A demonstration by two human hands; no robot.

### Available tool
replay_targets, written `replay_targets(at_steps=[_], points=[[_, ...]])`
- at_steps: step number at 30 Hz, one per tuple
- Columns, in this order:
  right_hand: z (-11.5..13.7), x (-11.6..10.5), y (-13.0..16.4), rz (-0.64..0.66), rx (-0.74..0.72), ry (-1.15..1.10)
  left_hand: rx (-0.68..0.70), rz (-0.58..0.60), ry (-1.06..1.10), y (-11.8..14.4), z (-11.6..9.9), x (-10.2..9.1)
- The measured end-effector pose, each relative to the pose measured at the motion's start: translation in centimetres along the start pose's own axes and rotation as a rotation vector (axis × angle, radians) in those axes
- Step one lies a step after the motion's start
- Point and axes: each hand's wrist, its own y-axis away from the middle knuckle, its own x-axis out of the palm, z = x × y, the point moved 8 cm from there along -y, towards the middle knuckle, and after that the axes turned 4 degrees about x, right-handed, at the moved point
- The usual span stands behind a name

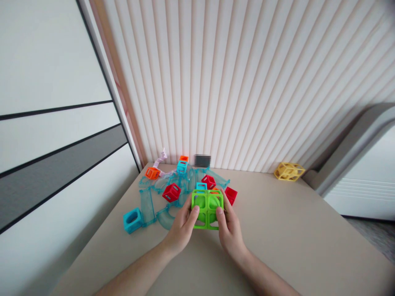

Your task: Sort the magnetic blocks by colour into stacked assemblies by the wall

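A bright green open-frame cube block (207,209) with a rounded green insert is held just above the beige table (286,242). My left hand (182,228) grips its left side and my right hand (230,230) grips its right side, thumbs on the near face. Right behind it lie red cube frames (171,192), (208,181), (231,195), a small cyan cube (201,187) and clear teal curved track pieces (166,216).
A cyan cube (132,220) sits at the left end of a teal track section (147,205). Orange blocks (152,173), another cyan cube (182,166) and a pale pink piece (161,159) lie near the ribbed wall. A yellow frame block (289,171) rests at the far right.
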Motion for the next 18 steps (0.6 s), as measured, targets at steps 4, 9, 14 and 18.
replay_targets(at_steps=[4, 9, 14, 18], points=[[-0.3, -0.1, 0.3, -0.004, -0.013, -0.029, 0.077, 0.003, -0.081, 0.1, -0.2, 0.0], [-0.5, 0.4, 0.5, 0.055, -0.029, -0.042, 0.113, -0.065, -0.138, 0.5, 0.4, -1.0], [-0.4, 1.0, 0.3, 0.095, 0.000, -0.018, 0.148, -0.023, -0.258, 0.9, 0.5, -0.8], [-0.3, 1.0, 0.2, 0.100, -0.007, -0.020, 0.104, 0.031, -0.235, 1.0, 1.1, -0.2]])
